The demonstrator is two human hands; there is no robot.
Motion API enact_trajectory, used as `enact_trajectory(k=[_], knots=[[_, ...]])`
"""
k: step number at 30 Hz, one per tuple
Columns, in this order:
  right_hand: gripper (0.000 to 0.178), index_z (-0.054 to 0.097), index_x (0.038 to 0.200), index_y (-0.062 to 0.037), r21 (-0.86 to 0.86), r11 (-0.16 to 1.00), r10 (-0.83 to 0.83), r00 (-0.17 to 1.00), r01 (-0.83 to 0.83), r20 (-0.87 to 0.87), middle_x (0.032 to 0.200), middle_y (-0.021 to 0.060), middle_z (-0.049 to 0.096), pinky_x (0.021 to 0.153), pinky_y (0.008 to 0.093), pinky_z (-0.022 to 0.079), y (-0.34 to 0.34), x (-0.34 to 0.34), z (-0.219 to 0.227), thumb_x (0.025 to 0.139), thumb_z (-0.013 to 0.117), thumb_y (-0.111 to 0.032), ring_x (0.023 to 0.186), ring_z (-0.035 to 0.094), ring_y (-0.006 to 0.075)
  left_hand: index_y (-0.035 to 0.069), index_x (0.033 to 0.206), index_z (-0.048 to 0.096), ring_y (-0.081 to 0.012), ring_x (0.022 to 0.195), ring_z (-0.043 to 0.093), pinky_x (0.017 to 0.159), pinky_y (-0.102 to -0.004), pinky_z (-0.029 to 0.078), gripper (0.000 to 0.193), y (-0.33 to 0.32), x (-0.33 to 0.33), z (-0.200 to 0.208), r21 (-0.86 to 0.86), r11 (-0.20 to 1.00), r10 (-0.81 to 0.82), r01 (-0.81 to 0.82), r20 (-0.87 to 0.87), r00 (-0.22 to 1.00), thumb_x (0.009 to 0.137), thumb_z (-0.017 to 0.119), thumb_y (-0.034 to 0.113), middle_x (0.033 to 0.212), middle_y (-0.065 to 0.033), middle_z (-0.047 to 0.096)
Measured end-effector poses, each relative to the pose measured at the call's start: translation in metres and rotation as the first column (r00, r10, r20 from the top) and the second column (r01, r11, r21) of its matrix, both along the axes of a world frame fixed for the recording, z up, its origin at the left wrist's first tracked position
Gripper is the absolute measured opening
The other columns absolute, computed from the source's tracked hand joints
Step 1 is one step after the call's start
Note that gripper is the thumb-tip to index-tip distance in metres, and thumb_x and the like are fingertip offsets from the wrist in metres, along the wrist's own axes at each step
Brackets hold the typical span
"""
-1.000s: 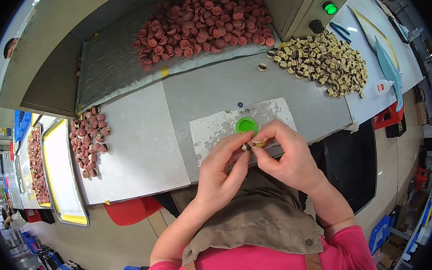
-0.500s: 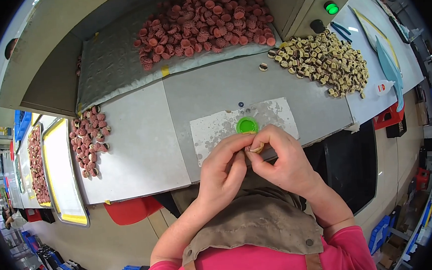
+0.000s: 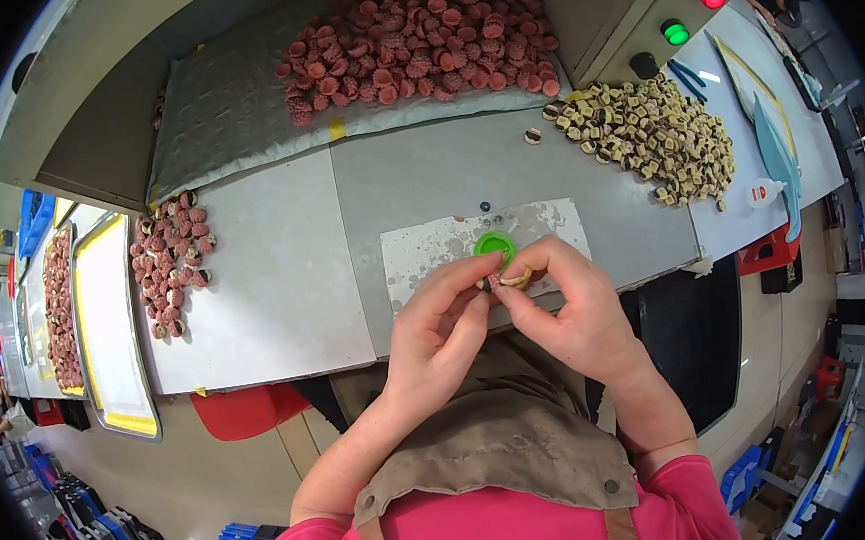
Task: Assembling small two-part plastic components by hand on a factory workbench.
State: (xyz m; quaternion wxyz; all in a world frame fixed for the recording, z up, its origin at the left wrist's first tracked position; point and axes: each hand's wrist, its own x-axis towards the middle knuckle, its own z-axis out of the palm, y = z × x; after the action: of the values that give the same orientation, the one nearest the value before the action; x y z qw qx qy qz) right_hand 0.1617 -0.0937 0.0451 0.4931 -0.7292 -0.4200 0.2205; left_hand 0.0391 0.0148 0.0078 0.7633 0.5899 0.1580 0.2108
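Note:
My left hand (image 3: 440, 332) and my right hand (image 3: 568, 311) meet in front of me, thumbs and fingertips pinched close together. Between them is a small piece with pink and dark parts (image 3: 494, 281), mostly covered by the fingers, so its exact kind is hard to make out. A pale yellowish bit shows at the right fingertips. Just beyond the fingertips sits a small round bright green dish (image 3: 494, 246). It rests on a white, stained sheet (image 3: 421, 254) on the grey table. A tiny dark blue bead-like thing (image 3: 485, 207) lies past the dish.
Pink textured cups (image 3: 417, 45) are heaped on a grey cloth at the back. Cream-and-dark small pieces (image 3: 649, 134) pile up at right, near a white bottle (image 3: 763, 192). Pink-and-cream assembled pieces (image 3: 173, 263) lie at left, beside a yellow-edged tray (image 3: 114, 332).
My hands stay together near the green dish, with the fingers shifted slightly; more of the small pink piece shows between them. The whole view has moved a little.

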Motion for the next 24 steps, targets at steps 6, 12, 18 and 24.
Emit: enact_trajectory(k=[6,12,18,24], knots=[[0.014,0.060,0.094,-0.0018,-0.021,1.000,0.022,0.999,-0.023,-0.045,0.087,0.0044,0.062,0.074,0.0272,0.048,-0.002,0.003,0.009,0.082,0.065,-0.001,0.081,0.060,0.0137,-0.002,0.126,0.051,-0.0187,0.119,0.052,0.103,-0.0309,0.043,0.036,0.001,-0.004,0.000,-0.132,0.990,-0.030,0.039,0.067,0.997,0.091,0.048,-0.007,0.127,-0.0099,0.049],[0.013,0.060,0.094,-0.0014,-0.022,0.999,0.029,0.999,-0.029,-0.020,0.087,0.0052,0.061,0.075,0.0270,0.047,-0.003,0.003,0.010,0.082,0.064,-0.001,0.082,0.059,0.0146,-0.003,0.126,0.049,-0.0222,0.118,0.053,0.101,-0.0325,0.044,0.034,-0.001,-0.003,-0.003,-0.078,0.997,-0.015,0.022,0.098,0.995,0.092,0.049,-0.007,0.127,-0.0112,0.049],[0.012,0.060,0.093,-0.0011,-0.012,0.999,0.046,0.999,-0.046,0.025,0.087,0.0059,0.061,0.075,0.0271,0.047,-0.004,0.007,0.010,0.082,0.064,-0.001,0.081,0.060,0.0157,-0.002,0.124,0.051,-0.0195,0.116,0.054,0.100,-0.0303,0.045,0.033,-0.002,-0.001,-0.004,-0.053,0.998,-0.009,0.014,0.078,0.997,0.092,0.051,-0.006,0.125,-0.0099,0.049],[0.013,0.060,0.093,-0.0008,-0.013,0.992,0.129,0.981,-0.128,0.148,0.087,0.0074,0.061,0.073,0.0274,0.047,-0.003,0.011,0.014,0.081,0.064,-0.001,0.081,0.060,0.0164,-0.002,0.122,0.053,-0.0176,0.113,0.056,0.097,-0.0274,0.046,0.030,-0.004,-0.002,0.008,-0.127,0.992,-0.012,0.010,-0.011,1.000,0.091,0.052,-0.005,0.122,-0.0092,0.052]])
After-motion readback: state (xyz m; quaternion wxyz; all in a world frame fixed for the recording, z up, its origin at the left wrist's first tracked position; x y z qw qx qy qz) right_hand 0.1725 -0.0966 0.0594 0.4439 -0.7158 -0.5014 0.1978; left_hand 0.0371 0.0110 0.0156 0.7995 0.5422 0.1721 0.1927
